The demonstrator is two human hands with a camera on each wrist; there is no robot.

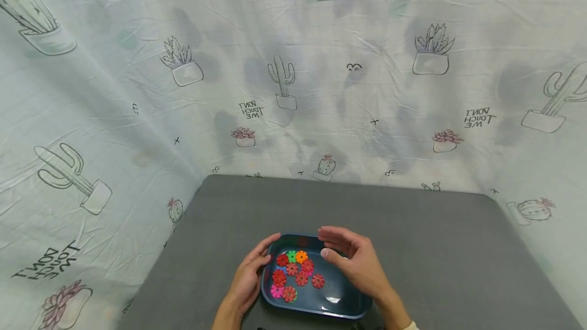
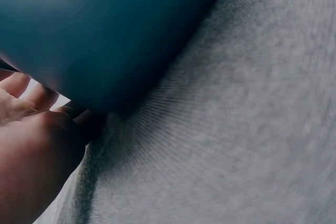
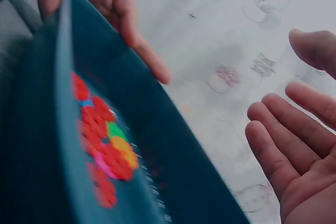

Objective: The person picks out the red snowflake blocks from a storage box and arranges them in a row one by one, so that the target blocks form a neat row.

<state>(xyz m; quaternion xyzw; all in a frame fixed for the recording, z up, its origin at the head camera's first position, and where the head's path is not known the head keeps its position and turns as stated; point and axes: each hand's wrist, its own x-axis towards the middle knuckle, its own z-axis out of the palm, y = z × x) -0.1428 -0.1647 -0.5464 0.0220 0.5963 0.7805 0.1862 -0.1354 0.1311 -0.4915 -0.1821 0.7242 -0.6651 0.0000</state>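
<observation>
A dark blue tray (image 1: 337, 294) with rounded corners rests on the grey table, and several small toothed plastic discs (image 1: 301, 279) lie in its left half. Most discs are red; green, orange, pink and blue ones show among them. My left hand (image 1: 246, 279) holds the tray at its left side, thumb at the rim and a finger reaching along to the far left corner. In the left wrist view, the tray's outer wall hides some of its fingertips. Over the tray's right side hovers my right hand (image 1: 359, 264), its fingers extended and the thumb apart, with nothing in it.
The grey table (image 1: 440, 248) extends around the tray on all sides. Behind it and at both sides hangs a pale cloth (image 1: 339, 106) printed with potted cacti and lettering.
</observation>
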